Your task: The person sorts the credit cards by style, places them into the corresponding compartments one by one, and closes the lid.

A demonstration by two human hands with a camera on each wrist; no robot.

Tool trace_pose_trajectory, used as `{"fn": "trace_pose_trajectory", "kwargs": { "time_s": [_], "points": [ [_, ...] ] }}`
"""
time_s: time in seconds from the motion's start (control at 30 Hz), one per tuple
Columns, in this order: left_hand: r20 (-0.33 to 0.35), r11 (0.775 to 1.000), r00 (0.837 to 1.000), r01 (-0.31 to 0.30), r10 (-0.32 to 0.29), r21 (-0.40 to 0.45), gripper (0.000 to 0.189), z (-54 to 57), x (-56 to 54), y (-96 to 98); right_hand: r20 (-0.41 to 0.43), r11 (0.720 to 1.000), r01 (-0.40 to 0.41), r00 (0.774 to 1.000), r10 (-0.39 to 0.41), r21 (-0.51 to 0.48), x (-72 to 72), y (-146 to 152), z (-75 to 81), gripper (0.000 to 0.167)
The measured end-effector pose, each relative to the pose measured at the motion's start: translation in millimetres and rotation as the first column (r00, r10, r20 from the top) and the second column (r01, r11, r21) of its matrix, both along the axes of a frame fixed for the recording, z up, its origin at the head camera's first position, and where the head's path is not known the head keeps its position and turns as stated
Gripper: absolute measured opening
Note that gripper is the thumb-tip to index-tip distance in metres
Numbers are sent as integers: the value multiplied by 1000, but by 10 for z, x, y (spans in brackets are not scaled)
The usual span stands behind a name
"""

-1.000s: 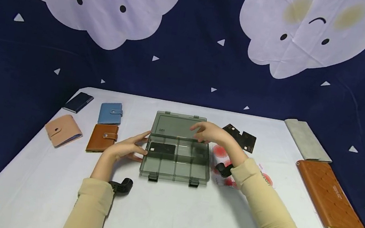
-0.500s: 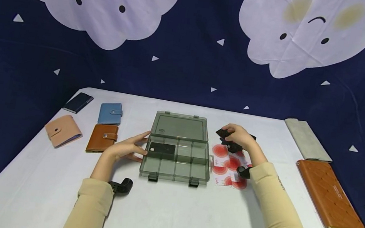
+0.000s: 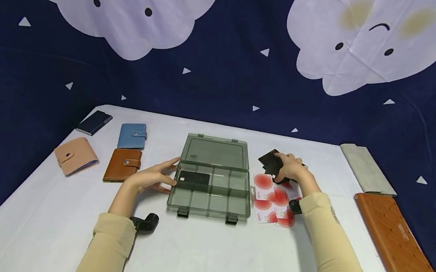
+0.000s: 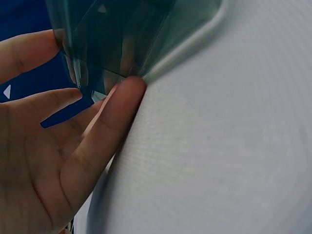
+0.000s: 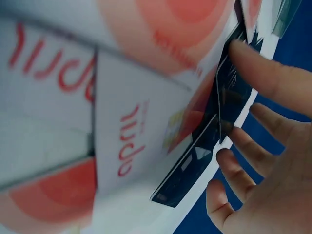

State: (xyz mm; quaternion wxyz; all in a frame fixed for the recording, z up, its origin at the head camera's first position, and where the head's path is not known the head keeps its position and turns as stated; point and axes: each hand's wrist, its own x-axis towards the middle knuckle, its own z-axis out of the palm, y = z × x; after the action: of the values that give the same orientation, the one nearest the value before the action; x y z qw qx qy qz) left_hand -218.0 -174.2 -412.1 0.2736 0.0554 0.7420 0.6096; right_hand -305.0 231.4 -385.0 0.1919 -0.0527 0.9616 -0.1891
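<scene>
A green see-through compartment box [image 3: 207, 212] lies with its lid [image 3: 216, 149] folded back. In its left upper compartments rests a black card [image 3: 197, 178] with a small pale chip. My left hand [image 3: 154, 176] touches the box's left side with fairly straight fingers; in the left wrist view, the thumb [image 4: 114, 117] lies along its lower edge. Right of the box, my right hand [image 3: 292, 168] pinches a black card [image 5: 234, 92] between thumb and fingertips. Other black cards [image 3: 268, 158] lie around it, partly hidden by the hand.
Red-and-white cards [image 3: 264, 186] overlap beside the box. On the left lie a dark wallet [image 3: 94, 123], a pink one [image 3: 74, 156], a blue one [image 3: 132, 135] and a brown one [image 3: 122, 165]. A grey pouch [image 3: 368, 168] and long brown wallet [image 3: 394, 235] lie right.
My right hand has moved from above the box rightward to the black cards and shifted them slightly. My left hand has stayed at the box's side.
</scene>
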Motion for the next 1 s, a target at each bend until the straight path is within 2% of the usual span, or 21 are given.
{"fn": "trace_pose_trajectory", "kwargs": {
  "time_s": [0.17,0.27,0.37,0.47,0.63,0.77,0.87,1.0],
  "points": [
    [1,1000,1000,2,-2,2,85,-7,-7,6,-38,1000,-15,999,14,-6,-30,41,-4,93],
    [1,1000,1000,0,0,1,85,-5,-5,8,-119,1000,-22,993,23,11,-42,49,-5,93],
    [3,1000,1000,1,-1,1,85,-5,-4,7,-215,999,-13,976,21,34,-52,47,-14,92],
    [4,1000,1000,0,0,-1,85,-4,-1,4,-276,999,7,961,4,39,-59,45,-33,91],
    [-1,1000,1000,4,-4,-5,86,-8,-1,0,-296,1000,11,955,-10,4,-67,52,-61,92],
    [-2,1000,1000,-1,1,4,86,-5,-1,1,-286,994,6,958,-35,-105,-75,60,-69,89],
    [-1,1000,1000,-3,3,11,86,-1,2,3,-252,966,17,964,-84,-258,-77,78,-65,87],
    [-1,1000,1000,4,-4,13,86,3,0,3,-143,866,74,976,-165,-494,-72,103,-58,82]
  ]
}}
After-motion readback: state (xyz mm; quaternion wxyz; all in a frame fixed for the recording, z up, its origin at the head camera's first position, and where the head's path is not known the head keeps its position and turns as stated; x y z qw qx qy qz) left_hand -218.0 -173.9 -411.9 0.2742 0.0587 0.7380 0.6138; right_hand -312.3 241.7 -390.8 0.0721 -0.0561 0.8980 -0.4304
